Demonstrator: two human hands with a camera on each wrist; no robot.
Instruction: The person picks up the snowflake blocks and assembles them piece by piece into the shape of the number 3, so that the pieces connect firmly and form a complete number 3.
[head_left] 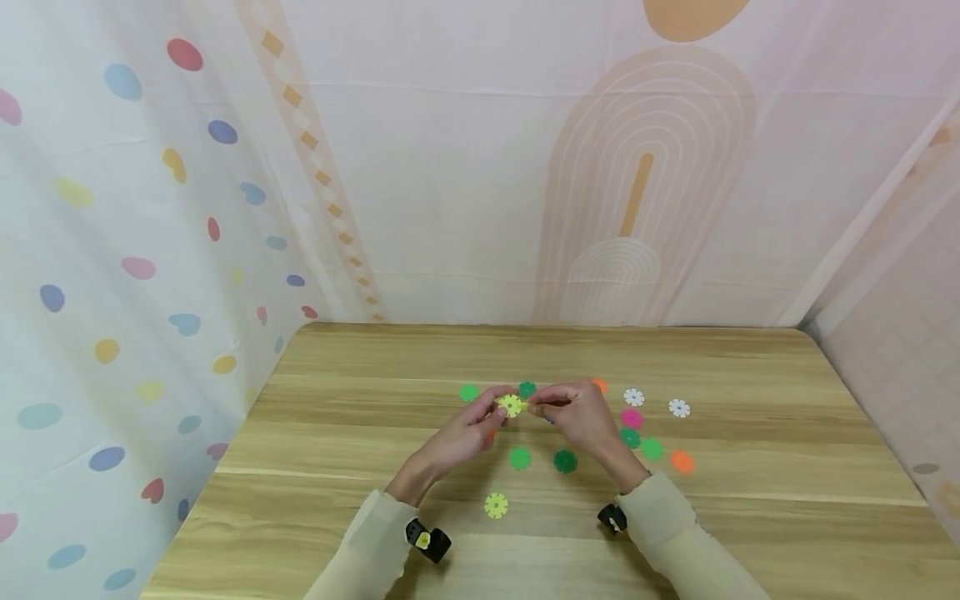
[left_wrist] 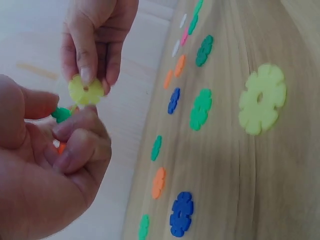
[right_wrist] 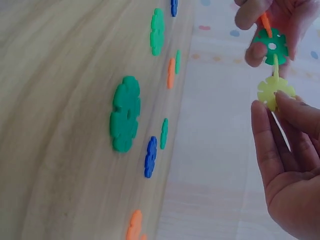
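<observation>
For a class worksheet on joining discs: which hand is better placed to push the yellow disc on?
Probably the right hand: it pinches the yellow disc, while the left hand grips the green disc beside it.

Your head camera is looking down from above at the whole table (head_left: 750, 517). Both wrist cameras are looking close and low along it, sharing the yellow disc (left_wrist: 86, 90).

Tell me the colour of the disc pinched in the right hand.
Yellow: the disc in the right hand shows best in the left wrist view.
</observation>
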